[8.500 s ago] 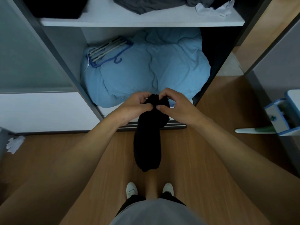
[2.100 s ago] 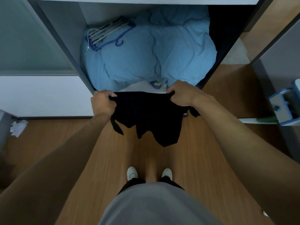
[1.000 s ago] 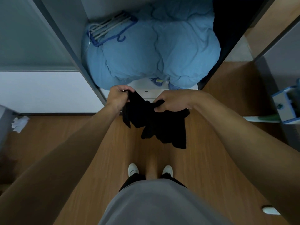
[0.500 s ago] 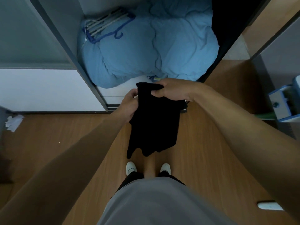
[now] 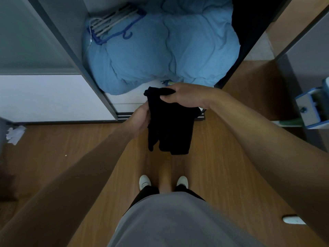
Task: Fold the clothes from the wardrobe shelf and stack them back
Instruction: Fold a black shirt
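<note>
since one second ago, bunched black garment (image 5: 170,129) drawn into narrow hanging fold. mid-air, 12 o'clock from shoes (image 5: 145,181), before wardrobe (image 5: 85,75). top clamped in right hand (image 5: 185,98); 9 o'clock edge pinched by left hand (image 5: 140,118). advisable: square side edges, smooth downward, then halve.

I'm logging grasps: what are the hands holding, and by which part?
A black garment: the right hand grips its top edge, the left hand holds its left side.

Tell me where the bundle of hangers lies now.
In the head view the hangers lie upper left, inside the wardrobe, on the light blue duvet near the left wall.
</note>
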{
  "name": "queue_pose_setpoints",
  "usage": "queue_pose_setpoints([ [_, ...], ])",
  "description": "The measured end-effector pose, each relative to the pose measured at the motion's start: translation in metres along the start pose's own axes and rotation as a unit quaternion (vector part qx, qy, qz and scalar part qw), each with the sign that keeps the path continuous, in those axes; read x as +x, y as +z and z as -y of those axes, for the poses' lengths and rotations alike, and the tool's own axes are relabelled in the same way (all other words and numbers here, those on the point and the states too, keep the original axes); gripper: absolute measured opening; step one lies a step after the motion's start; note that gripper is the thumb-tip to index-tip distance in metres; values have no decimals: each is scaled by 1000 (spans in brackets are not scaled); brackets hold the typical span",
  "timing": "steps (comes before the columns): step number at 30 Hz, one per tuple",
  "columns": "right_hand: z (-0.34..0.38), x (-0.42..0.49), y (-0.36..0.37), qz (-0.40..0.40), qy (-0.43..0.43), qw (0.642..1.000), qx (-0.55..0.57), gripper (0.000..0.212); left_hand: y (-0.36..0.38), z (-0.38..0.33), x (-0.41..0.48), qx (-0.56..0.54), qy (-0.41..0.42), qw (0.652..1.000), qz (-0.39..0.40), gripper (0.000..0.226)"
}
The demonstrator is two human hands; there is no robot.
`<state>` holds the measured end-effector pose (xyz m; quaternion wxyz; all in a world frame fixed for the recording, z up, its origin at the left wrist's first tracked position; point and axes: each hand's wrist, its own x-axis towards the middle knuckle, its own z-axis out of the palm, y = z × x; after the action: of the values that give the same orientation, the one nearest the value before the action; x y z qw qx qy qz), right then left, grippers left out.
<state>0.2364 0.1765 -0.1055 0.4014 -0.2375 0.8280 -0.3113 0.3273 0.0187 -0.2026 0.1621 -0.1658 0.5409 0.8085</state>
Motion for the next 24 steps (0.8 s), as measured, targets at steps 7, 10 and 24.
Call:
queue_pose_setpoints([
  [7,-4,-1,-10,-50,-15,998,44,23,-4,-2,-5,37,12,995,88,70],
  [10,-5,1,-8,-52,-19,996,71,31,-2,0,-5,192,-4,981,23,44],
  [24,-37,-3,-20,-20,108,980,-163,48,2,1,0,134,37,987,-83,31],
])
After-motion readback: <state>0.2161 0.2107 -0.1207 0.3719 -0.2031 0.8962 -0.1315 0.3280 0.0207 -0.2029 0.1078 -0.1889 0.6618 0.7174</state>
